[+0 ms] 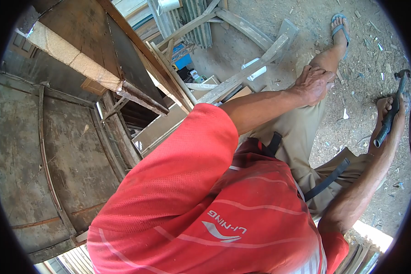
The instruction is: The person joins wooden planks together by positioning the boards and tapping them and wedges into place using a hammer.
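Note:
My right hand (402, 106) is wrapped around the dark handle of a hammer (389, 119). The hammer's head points toward the upper right, and the handle's end looks like a hollow tube. My left hand (313, 85) rests over my bent leg, at the rolled-up end of the tan trousers (301, 130). Its fingers are curled in; whatever they may hold is hidden. One foot in a blue flip-flop (340, 31) stands on the ground beyond my left hand. The other foot (384, 106) shows beside the hammer.
A weathered wooden frame (242, 75) stands left of my leg. Behind it lie a white cylinder (255, 70), a blue item (182, 59) and corrugated sheets (187, 23). Old wooden panels (77, 141) rise at the left. Small scraps litter the dirt ground (370, 59).

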`<state>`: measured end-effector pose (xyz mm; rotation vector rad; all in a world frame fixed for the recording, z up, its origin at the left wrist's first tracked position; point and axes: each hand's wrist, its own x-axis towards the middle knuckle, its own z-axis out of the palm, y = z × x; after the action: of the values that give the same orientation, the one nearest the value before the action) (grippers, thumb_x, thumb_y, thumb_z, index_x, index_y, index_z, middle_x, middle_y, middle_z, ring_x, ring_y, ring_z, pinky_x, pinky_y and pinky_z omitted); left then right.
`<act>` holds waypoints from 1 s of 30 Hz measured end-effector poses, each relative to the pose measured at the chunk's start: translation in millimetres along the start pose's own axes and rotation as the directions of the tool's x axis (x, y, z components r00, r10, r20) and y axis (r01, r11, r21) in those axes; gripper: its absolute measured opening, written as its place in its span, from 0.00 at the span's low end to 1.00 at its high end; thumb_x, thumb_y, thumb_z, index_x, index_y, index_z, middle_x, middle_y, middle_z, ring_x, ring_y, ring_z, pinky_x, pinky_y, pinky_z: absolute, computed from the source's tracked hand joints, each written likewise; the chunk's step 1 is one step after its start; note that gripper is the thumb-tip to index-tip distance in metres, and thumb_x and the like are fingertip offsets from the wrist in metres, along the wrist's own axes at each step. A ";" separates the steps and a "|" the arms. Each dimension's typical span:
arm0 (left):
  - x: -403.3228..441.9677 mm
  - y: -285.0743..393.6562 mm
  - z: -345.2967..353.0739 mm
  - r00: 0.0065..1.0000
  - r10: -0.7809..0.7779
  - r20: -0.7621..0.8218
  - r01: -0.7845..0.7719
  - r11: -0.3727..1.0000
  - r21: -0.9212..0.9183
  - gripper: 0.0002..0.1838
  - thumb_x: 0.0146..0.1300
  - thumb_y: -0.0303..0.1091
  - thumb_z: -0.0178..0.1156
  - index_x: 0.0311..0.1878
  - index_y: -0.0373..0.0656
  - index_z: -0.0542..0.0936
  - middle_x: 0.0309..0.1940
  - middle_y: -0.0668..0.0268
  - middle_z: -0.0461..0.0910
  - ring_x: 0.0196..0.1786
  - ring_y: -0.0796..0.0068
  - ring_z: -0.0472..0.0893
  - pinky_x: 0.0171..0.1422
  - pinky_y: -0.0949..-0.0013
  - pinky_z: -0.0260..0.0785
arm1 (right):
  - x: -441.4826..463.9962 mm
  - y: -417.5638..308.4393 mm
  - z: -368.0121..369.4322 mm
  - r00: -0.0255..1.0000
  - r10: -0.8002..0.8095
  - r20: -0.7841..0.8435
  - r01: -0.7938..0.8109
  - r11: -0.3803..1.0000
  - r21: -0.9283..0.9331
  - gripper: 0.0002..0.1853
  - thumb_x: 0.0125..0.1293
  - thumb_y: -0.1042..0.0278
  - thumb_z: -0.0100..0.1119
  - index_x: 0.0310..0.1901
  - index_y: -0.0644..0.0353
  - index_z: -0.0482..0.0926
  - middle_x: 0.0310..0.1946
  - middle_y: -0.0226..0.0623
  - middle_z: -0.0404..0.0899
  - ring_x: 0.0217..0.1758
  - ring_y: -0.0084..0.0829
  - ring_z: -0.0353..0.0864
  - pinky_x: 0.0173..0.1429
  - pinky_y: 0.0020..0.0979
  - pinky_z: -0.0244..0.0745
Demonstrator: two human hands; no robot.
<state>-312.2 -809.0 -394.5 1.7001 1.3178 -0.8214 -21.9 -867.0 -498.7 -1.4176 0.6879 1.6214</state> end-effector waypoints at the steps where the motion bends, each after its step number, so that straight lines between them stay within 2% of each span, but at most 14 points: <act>1: 0.0 -0.3 0.9 1.000 0.000 -0.003 0.000 1.000 0.001 0.23 0.73 0.43 0.57 0.66 0.42 0.74 0.57 0.52 0.80 0.67 0.54 0.74 0.76 0.50 0.55 | 3.9 0.4 -4.7 1.000 0.006 0.005 -0.006 1.000 -0.007 0.12 0.76 0.59 0.61 0.43 0.56 0.70 0.29 0.30 0.71 0.25 0.17 0.67 0.24 0.18 0.58; 10: 0.7 1.2 2.1 1.000 -0.007 0.005 0.007 1.000 -0.004 0.23 0.73 0.43 0.56 0.67 0.42 0.74 0.57 0.51 0.80 0.67 0.54 0.74 0.76 0.50 0.55 | -4.9 -2.3 -1.4 0.999 -0.038 0.020 0.039 0.997 -0.070 0.11 0.77 0.60 0.60 0.44 0.55 0.70 0.28 0.29 0.71 0.26 0.17 0.68 0.25 0.17 0.62; 13: -0.3 2.8 1.0 1.000 -0.017 0.003 0.017 1.000 0.012 0.24 0.73 0.43 0.56 0.67 0.42 0.74 0.57 0.51 0.80 0.67 0.54 0.74 0.76 0.50 0.55 | 11.7 2.0 -20.9 0.999 -0.023 0.022 0.026 0.986 -0.164 0.11 0.77 0.59 0.59 0.45 0.56 0.71 0.29 0.28 0.73 0.27 0.16 0.70 0.26 0.16 0.64; 16: 0.6 1.6 2.1 1.000 -0.012 0.003 0.012 1.000 0.021 0.24 0.73 0.43 0.56 0.67 0.42 0.74 0.57 0.51 0.79 0.67 0.54 0.74 0.76 0.50 0.55 | 21.8 7.2 -31.9 1.000 -0.025 0.012 0.027 0.975 -0.222 0.14 0.77 0.51 0.59 0.42 0.53 0.77 0.26 0.24 0.75 0.23 0.14 0.71 0.25 0.15 0.63; 18: 1.1 -1.3 6.5 1.000 0.006 -0.024 -0.005 1.000 0.024 0.23 0.74 0.43 0.56 0.66 0.42 0.74 0.57 0.51 0.79 0.67 0.54 0.74 0.76 0.49 0.55 | 23.3 8.1 -33.5 0.999 -0.036 0.031 0.041 0.980 -0.195 0.14 0.77 0.50 0.59 0.42 0.53 0.77 0.25 0.23 0.75 0.23 0.13 0.72 0.25 0.15 0.64; 21: 0.2 -1.2 6.4 1.000 0.001 -0.021 0.000 1.000 0.029 0.23 0.74 0.43 0.56 0.66 0.42 0.74 0.57 0.50 0.79 0.67 0.54 0.74 0.76 0.49 0.55 | 22.1 8.0 -30.9 0.997 -0.046 0.064 0.054 0.990 -0.129 0.12 0.78 0.56 0.58 0.45 0.56 0.73 0.28 0.26 0.74 0.27 0.14 0.71 0.28 0.16 0.67; 25: 0.9 0.9 4.0 1.000 -0.011 -0.005 0.011 1.000 0.019 0.22 0.74 0.43 0.56 0.65 0.41 0.75 0.56 0.50 0.80 0.66 0.53 0.74 0.75 0.50 0.55 | 20.1 5.8 -30.5 0.997 -0.033 0.074 0.045 0.986 -0.162 0.12 0.78 0.58 0.58 0.45 0.57 0.72 0.29 0.28 0.73 0.28 0.16 0.71 0.28 0.17 0.67; 30: 0.2 -3.1 9.6 0.999 0.010 -0.035 -0.009 1.000 0.021 0.22 0.73 0.43 0.56 0.64 0.41 0.75 0.55 0.50 0.80 0.66 0.54 0.75 0.74 0.50 0.55 | 2.6 1.4 -7.6 0.998 -0.041 0.048 0.041 0.999 -0.006 0.12 0.77 0.61 0.60 0.47 0.59 0.71 0.31 0.32 0.73 0.28 0.17 0.70 0.28 0.18 0.67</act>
<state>-315.2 -817.1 -399.7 1.7425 1.3281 -0.8062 -19.3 -873.5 -502.9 -1.3846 0.6225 1.6215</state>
